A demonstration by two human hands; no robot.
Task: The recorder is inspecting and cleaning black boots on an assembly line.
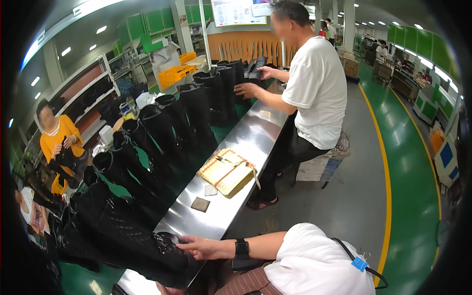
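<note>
Row of boots (162, 128) on the conveyor running toward 12 o'clock, steel table edge (255, 132) at their right, cardboard box (227, 172) on it, nearest boot (123, 231) at 9 o'clock of the right hand (204, 247).

Tall black boot (132, 241) with quilted shaft and a metal buckle strap, lying on its side across the near end of the steel bench, nearest in a row of black boots (162, 132) receding far.

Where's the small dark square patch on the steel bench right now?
In the head view, the dark square patch lies flat on the steel bench, just near-left of the tan box.
</note>
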